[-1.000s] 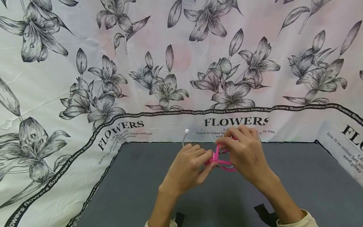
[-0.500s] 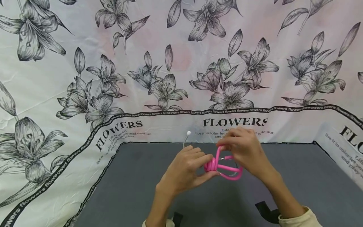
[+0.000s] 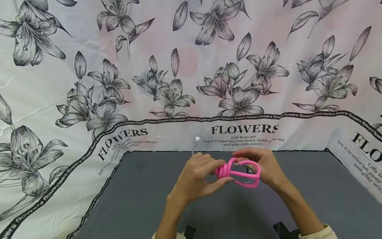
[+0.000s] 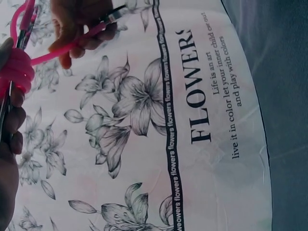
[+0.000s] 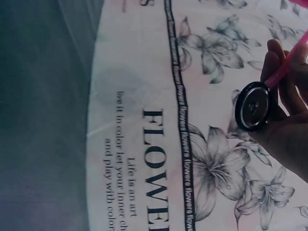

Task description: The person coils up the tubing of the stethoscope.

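Observation:
A stethoscope with pink tubing is held up over the dark table between both hands. Several turns of its tube form a tight coil around the metal ear tubes. My left hand grips it at that coil, thumb and fingers on either side. A white eartip sticks up behind this hand. My right hand holds the tube's far end near the round chestpiece. In the left wrist view, the tube runs taut from the coil to the right fingers.
The dark grey table lies below both hands. Behind it hangs a white cloth printed with flowers and lettering. Dark straps show near the cuffs.
My right hand has come down from above the coil, with the tube's end, to behind the pink loop. The loop shows more fully now. My left hand keeps its grip almost in place.

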Action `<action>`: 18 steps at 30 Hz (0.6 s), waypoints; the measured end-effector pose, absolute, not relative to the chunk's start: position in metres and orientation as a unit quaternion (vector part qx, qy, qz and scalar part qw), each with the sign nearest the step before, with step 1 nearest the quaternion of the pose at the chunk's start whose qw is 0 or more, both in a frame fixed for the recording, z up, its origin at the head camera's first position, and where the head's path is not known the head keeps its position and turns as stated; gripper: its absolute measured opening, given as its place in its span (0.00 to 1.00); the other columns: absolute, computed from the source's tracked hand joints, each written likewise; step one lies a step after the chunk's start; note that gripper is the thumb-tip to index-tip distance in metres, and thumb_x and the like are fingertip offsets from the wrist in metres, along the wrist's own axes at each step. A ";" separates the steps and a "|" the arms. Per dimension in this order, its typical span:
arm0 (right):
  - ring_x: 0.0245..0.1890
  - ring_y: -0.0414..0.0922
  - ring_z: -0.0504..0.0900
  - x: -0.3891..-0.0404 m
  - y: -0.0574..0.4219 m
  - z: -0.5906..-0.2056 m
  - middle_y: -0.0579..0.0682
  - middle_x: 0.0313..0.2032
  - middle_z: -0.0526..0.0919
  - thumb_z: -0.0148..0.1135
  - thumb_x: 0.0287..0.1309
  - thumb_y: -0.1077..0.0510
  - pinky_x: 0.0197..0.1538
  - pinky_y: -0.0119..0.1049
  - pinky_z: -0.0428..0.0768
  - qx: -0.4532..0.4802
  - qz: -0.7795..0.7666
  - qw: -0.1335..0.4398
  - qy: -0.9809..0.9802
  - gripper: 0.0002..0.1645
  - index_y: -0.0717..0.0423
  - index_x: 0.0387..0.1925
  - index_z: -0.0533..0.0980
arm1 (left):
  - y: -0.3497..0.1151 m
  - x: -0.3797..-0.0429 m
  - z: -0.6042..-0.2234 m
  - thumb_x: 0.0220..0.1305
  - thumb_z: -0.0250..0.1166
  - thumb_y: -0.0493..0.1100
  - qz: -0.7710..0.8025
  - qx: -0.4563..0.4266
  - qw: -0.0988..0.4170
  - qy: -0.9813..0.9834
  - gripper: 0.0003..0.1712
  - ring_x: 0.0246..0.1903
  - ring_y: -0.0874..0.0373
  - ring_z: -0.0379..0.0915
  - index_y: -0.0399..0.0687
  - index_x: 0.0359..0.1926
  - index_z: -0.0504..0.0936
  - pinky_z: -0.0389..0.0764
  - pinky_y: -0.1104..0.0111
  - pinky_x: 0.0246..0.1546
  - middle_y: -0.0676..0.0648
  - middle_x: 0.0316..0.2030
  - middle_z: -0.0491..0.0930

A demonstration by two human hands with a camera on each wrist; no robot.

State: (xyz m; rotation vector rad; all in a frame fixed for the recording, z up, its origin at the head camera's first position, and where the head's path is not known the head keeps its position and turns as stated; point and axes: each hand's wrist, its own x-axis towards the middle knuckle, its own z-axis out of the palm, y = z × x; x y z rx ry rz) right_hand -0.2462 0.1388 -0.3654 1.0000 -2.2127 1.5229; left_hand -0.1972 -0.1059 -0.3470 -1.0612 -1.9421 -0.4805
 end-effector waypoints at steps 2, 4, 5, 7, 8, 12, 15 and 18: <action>0.38 0.32 0.87 -0.241 0.134 -0.372 0.29 0.39 0.89 0.71 0.62 0.68 0.38 0.28 0.85 0.329 0.534 0.126 -0.768 0.10 0.63 0.45 0.87 | -0.107 -0.197 -0.348 0.54 0.83 0.52 -0.202 -0.411 0.432 -0.777 0.19 0.26 0.68 0.71 0.48 0.40 0.87 0.66 0.76 0.34 0.58 0.23 0.80; 0.33 0.32 0.85 -0.236 0.128 -0.377 0.31 0.37 0.91 0.71 0.61 0.68 0.34 0.28 0.82 0.321 0.538 0.117 -0.771 0.10 0.64 0.45 0.87 | -0.108 -0.198 -0.348 0.54 0.82 0.51 -0.209 -0.394 0.438 -0.780 0.18 0.26 0.68 0.71 0.48 0.40 0.87 0.69 0.76 0.35 0.58 0.24 0.80; 0.31 0.32 0.84 -0.233 0.125 -0.379 0.33 0.35 0.91 0.71 0.62 0.68 0.32 0.29 0.81 0.319 0.542 0.111 -0.770 0.09 0.64 0.44 0.88 | -0.109 -0.198 -0.348 0.55 0.82 0.51 -0.215 -0.386 0.440 -0.782 0.18 0.26 0.67 0.71 0.47 0.40 0.87 0.70 0.75 0.35 0.57 0.24 0.80; 0.29 0.34 0.84 -0.227 0.119 -0.381 0.40 0.33 0.92 0.70 0.63 0.68 0.31 0.30 0.81 0.318 0.550 0.096 -0.766 0.09 0.65 0.44 0.88 | -0.109 -0.198 -0.349 0.55 0.82 0.49 -0.233 -0.371 0.441 -0.783 0.17 0.26 0.66 0.71 0.46 0.41 0.87 0.72 0.74 0.36 0.56 0.24 0.81; 0.29 0.33 0.85 -0.224 0.115 -0.382 0.44 0.32 0.93 0.69 0.64 0.67 0.32 0.30 0.82 0.318 0.552 0.089 -0.766 0.09 0.64 0.44 0.88 | -0.109 -0.197 -0.350 0.55 0.81 0.49 -0.243 -0.360 0.441 -0.786 0.17 0.26 0.66 0.71 0.46 0.41 0.88 0.72 0.74 0.36 0.55 0.24 0.81; 0.31 0.36 0.88 -0.211 0.102 -0.382 0.54 0.31 0.92 0.64 0.69 0.64 0.34 0.33 0.85 0.314 0.569 0.060 -0.758 0.10 0.65 0.46 0.87 | -0.110 -0.197 -0.353 0.56 0.81 0.48 -0.278 -0.316 0.439 -0.794 0.17 0.25 0.65 0.70 0.45 0.41 0.87 0.71 0.72 0.35 0.53 0.23 0.80; 0.30 0.33 0.87 -0.201 0.094 -0.381 0.54 0.33 0.92 0.65 0.69 0.62 0.32 0.32 0.84 0.309 0.568 0.049 -0.761 0.14 0.64 0.52 0.86 | -0.109 -0.196 -0.353 0.58 0.80 0.50 -0.273 -0.285 0.446 -0.803 0.16 0.24 0.65 0.71 0.46 0.40 0.86 0.71 0.71 0.34 0.54 0.22 0.79; 0.32 0.33 0.86 -0.193 0.089 -0.379 0.52 0.38 0.92 0.69 0.67 0.59 0.34 0.31 0.85 0.315 0.557 0.040 -0.767 0.23 0.64 0.60 0.81 | -0.109 -0.197 -0.352 0.60 0.78 0.52 -0.242 -0.252 0.460 -0.816 0.15 0.22 0.64 0.70 0.48 0.38 0.85 0.71 0.71 0.33 0.54 0.21 0.78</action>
